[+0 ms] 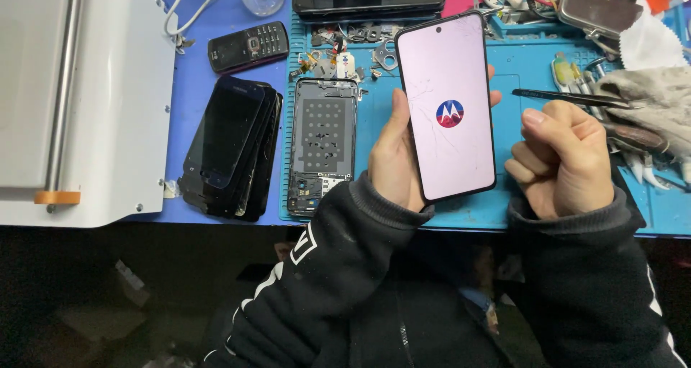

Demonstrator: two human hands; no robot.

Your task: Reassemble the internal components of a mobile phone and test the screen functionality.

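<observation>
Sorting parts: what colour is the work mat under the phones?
Blue, seen in the head view: the mat.

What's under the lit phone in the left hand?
Under the lit phone: left hand fingers wrapping its back, and the blue mat beyond. The phone's back is hidden.

Phone [448, 109] glass glossy, cracked — mat [518, 80] matt rubber — tweezers [568, 98] dark metal.

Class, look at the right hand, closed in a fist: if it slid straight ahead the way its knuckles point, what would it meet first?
Probably the black tweezers lying just beyond the right hand; height is unclear.
</observation>
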